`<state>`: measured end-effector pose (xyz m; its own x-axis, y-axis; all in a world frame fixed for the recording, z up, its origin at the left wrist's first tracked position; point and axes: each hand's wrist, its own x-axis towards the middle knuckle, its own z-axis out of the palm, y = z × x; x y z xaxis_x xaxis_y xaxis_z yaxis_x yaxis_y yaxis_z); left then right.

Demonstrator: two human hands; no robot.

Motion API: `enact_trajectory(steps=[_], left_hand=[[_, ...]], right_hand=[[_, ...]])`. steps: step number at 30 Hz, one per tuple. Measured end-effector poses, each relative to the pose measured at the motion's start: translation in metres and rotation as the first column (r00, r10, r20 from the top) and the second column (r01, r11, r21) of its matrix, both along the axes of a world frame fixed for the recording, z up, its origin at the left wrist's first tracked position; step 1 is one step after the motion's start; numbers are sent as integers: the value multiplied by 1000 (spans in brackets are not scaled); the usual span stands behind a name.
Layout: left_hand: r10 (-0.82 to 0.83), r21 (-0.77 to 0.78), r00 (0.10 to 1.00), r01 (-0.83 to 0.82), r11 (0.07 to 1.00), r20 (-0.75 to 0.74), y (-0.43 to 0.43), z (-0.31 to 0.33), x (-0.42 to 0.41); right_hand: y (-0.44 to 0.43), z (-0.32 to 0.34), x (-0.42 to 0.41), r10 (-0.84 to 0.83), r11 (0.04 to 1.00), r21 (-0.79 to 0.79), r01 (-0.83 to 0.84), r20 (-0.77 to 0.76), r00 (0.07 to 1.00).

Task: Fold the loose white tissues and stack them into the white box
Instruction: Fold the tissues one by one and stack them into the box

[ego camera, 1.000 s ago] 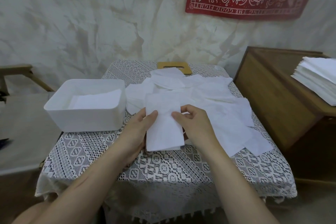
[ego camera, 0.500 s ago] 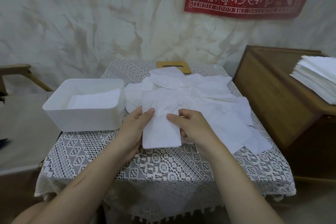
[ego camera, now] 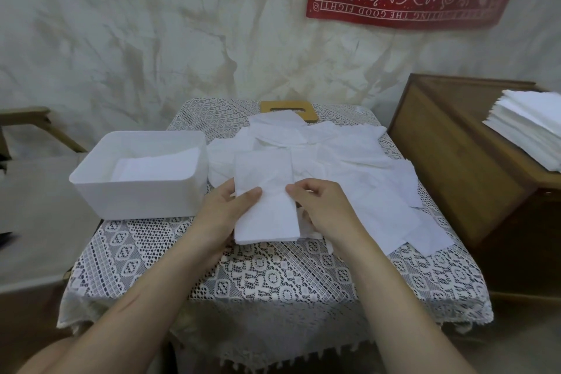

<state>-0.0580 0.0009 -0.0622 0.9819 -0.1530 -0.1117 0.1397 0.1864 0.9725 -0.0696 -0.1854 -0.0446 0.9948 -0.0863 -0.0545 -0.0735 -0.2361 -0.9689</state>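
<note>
While both forearms enter from the bottom of the frame, the left hand (ego camera: 227, 212) and right hand (ego camera: 324, 209) meet at centre on the folded tissue (ego camera: 267, 218). This strip lies on the table (ego camera: 273, 282), overlapping the near edge of the loose tissues (ego camera: 358, 167).

Left grip: thumb on top of the strip's left edge, fingers hidden beneath; judged a pinch. Right grip: fingers curled, tips at the right edge; likewise judged a pinch.

Compared with one second ago, the strip sits slightly further left, and the right fingertips have withdrawn from its top face to its edge. Judgement: creasing is complete and transfer is next.

Bare lace cloth lies in front of the strip. The white box (ego camera: 136, 200) stands at centre left, just beside the left hand. Its rim is higher than the strip, so a lift over the rim is required. The box appears to overhang the table's left edge; avoid pushing it. The stack inside (ego camera: 158, 164) sits low, leaving room above.

At the far table edge lies a wooden board (ego camera: 288, 106); a cabinet (ego camera: 449, 161) bounds the right side.
</note>
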Motion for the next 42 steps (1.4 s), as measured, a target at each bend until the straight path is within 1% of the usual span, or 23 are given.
enact_trajectory(steps=[2, 4, 7, 9, 11, 14, 19, 26, 28, 29, 31, 33, 34, 36, 37, 38, 40, 42], left_hand=[[80, 13, 997, -80, 997, -17, 4, 1, 3], [136, 43, 990, -135, 990, -33, 10, 0, 7], [145, 87, 989, -142, 986, -28, 13, -1, 8], [145, 107, 989, -142, 984, -21, 12, -2, 7], [139, 109, 990, -136, 985, -24, 11, -2, 6], [133, 103, 991, -129, 986, -28, 10, 0, 6], [123, 108, 992, -121, 987, -19, 9, 1, 4], [104, 98, 994, -101, 990, -31, 11, 2, 5], [109, 93, 993, -105, 990, -40, 11, 2, 5], [112, 89, 993, -108, 990, -43, 11, 3, 4], [114, 86, 993, -111, 990, -38, 10, 4, 3], [121, 85, 992, -119, 989, -30, 10, 7, 1], [124, 84, 992, -122, 989, -26, 10, 7, 1], [125, 83, 992, -123, 989, -24, 11, 8, 0], [125, 84, 992, -122, 989, -25, 11, 9, 0], [125, 85, 992, -122, 989, -27, 11, 9, -1], [125, 90, 991, -122, 988, -36, 10, 9, -2], [126, 87, 991, -122, 989, -40, 9, 9, -2]], right_hand=[[-6, -2, 2, -32, 991, -130, 37, 37, 999], [-12, -6, 3, -57, 956, -285, 69, 52, 997], [-19, -11, 5, -50, 860, -507, 61, 36, 998], [-21, -14, 5, -15, 793, -609, 20, 14, 1000], [-21, -17, 6, 9, 744, -669, -1, 8, 1000], [-19, -19, 8, 37, 694, -720, -11, 20, 999], [-16, -19, 18, 45, 652, -758, 3, 43, 998], [-14, -16, 35, 103, 615, -785, -73, -12, 995], [-14, -15, 34, 100, 639, -767, -56, 11, 995], [-14, -13, 32, 91, 673, -739, -32, 40, 995], [-15, -7, 28, 48, 773, -633, 36, 114, 992], [-19, 2, 22, -42, 882, -451, 132, 204, 978], [-21, 6, 20, -95, 914, -362, 185, 253, 963], [-29, 8, 17, -184, 928, -259, 267, 305, 934], [-34, 6, 17, -210, 927, -242, 285, 295, 932], [-39, 4, 17, -223, 928, -242, 284, 253, 942], [-48, -3, 18, -202, 940, -263, 216, 80, 976], [-52, -11, 19, -157, 949, -288, 127, -84, 984]])
